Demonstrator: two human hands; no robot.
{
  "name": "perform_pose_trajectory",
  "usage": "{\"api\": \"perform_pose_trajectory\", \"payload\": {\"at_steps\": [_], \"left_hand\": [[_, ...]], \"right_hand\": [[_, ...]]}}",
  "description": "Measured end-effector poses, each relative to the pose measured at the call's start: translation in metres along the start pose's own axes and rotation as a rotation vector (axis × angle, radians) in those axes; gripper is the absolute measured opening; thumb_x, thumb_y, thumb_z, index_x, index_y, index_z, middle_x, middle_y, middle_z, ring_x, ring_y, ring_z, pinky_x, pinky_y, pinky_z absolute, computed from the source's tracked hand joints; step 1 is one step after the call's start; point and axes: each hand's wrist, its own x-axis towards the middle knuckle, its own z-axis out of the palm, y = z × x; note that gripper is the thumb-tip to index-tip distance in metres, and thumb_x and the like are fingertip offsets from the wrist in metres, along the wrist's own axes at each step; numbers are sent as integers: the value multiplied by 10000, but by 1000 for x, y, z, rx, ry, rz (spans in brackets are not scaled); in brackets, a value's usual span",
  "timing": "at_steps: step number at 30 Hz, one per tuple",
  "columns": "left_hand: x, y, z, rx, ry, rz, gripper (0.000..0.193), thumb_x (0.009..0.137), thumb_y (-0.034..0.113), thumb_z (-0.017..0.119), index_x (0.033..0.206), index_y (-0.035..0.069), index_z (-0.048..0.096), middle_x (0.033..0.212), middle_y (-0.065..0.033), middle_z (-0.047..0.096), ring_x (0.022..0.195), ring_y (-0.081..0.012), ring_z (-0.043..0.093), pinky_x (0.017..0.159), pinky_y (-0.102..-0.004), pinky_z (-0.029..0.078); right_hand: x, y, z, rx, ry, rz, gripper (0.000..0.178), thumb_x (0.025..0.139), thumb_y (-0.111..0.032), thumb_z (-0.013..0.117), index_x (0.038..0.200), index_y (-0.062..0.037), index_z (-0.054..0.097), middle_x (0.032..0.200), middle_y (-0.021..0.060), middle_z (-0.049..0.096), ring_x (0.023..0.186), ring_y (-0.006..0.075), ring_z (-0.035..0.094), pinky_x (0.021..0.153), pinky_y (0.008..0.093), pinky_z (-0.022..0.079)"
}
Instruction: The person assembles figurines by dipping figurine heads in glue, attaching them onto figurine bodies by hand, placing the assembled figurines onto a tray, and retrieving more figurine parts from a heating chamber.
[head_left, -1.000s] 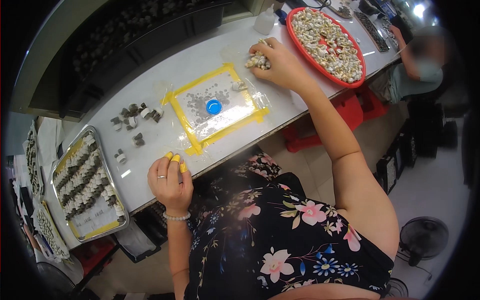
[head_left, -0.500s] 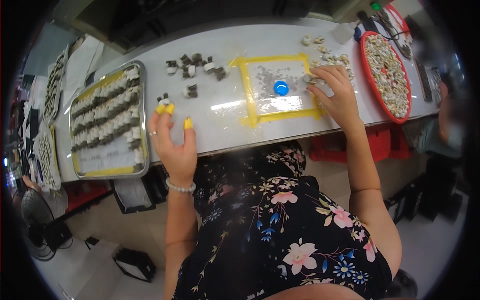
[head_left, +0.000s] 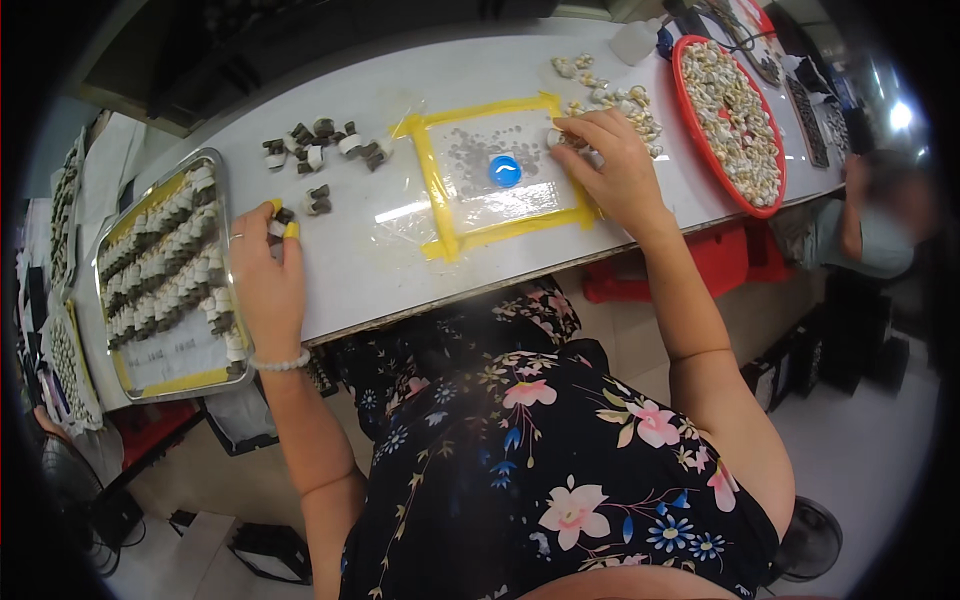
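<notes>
My left hand (head_left: 268,285), with yellow covers on its fingertips, is closed around a small dark-and-white piece (head_left: 282,222) on the white table, beside the metal tray (head_left: 222,180). That tray holds slanted rows of similar white-and-dark pieces (head_left: 165,245). My right hand (head_left: 622,175) pinches a small whitish piece (head_left: 554,138), mostly hidden by the fingers, at the right side of a yellow-taped rectangle (head_left: 435,185). Inside the rectangle lie many small grey discs (head_left: 470,150) and a round blue object (head_left: 505,171). Loose cream-and-gold pieces (head_left: 635,105) lie behind my right hand.
Several loose dark-and-white pieces (head_left: 318,145) lie between tray and taped rectangle. A red oval basket (head_left: 690,110) full of cream-and-gold pieces stands at right, near a translucent bottle (head_left: 636,42). Another person (head_left: 870,225) sits at far right. A red stool (head_left: 680,262) is under the table.
My left hand has closed its fingers on the small dark-and-white piece. My right hand keeps its pinch beside the taped rectangle. The whole view has shifted and turned slightly.
</notes>
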Motion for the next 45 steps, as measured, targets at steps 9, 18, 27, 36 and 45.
{"api": "perform_pose_trajectory", "payload": {"at_steps": [9, 18, 27, 36, 45], "left_hand": [[-30, 33, 21, -255, -122, 146, 305, 723, 20, 675, 1009, -12, 575, 987, -125, 566, 863, -265, 550, 737, -310, 459], [-17, 26, 6, -181, -183, 516, 317, 740, -38, 620, 1055, -18, 590, 1063, -146, 541, 935, -291, 535, 797, -352, 463], [-18, 37, 25, -292, -288, 330, 252, 808, 3, 586, 1057, -27, 560, 973, -151, 517, 848, -293, 526, 711, -328, 455], [-41, 56, 44, -1074, -311, -145, 239, 962, 146, 463, 1137, -5, 524, 877, -20, 549, 721, -70, 463, 608, -199, 383], [-42, 76, 48, -1472, -452, -345, 335, 980, 163, 405, 1285, 25, 419, 789, 30, 460, 602, -27, 344, 524, -161, 296]], "right_hand": [[5, -11, -7, 312, -133, 46, 241, 753, -57, 693, 988, -18, 659, 894, 86, 624, 840, 203, 577, 733, 287, 456], [0, -13, -12, 291, -175, 27, 230, 741, -60, 704, 966, -30, 670, 885, 90, 620, 823, 201, 576, 733, 287, 452], [15, -29, -5, 170, -205, -160, 215, 723, -92, 707, 929, -42, 669, 850, 73, 601, 800, 242, 547, 697, 339, 464], [28, -37, -3, 11, -275, -267, 165, 698, -57, 694, 860, -31, 676, 804, 66, 596, 779, 230, 552, 689, 335, 475], [19, -33, -6, 290, -208, -48, 199, 752, -61, 685, 947, -26, 673, 862, 85, 620, 802, 222, 561, 710, 308, 466]]}}
